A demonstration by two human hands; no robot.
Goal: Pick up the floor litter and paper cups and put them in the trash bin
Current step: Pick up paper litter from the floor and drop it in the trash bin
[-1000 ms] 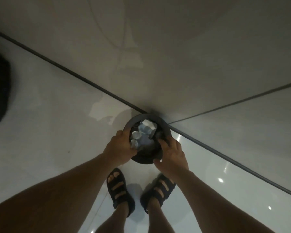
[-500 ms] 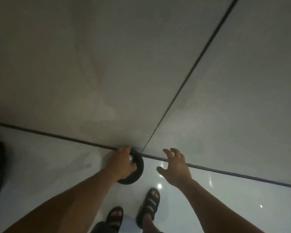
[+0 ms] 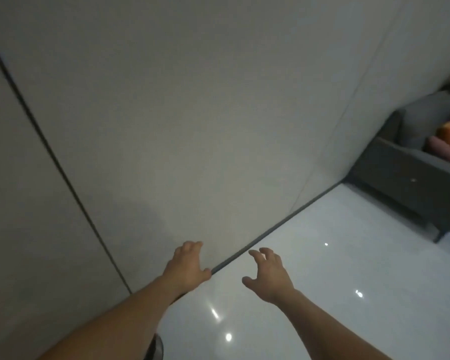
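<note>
- I see my left hand [image 3: 189, 266] empty, fingers loosely curled, thumb out.
- My right hand [image 3: 269, 275] is empty as well, fingers spread.
- A dark rim, likely the bin [image 3: 157, 347], shows well behind the left hand, under its forearm.
- A sofa [image 3: 400, 185] stands far right of the right hand.

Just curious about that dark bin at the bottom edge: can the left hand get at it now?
Probably yes. The left hand is empty and open, with the trash bin just under its forearm; nothing shows between them, though it would have to draw back.
</note>
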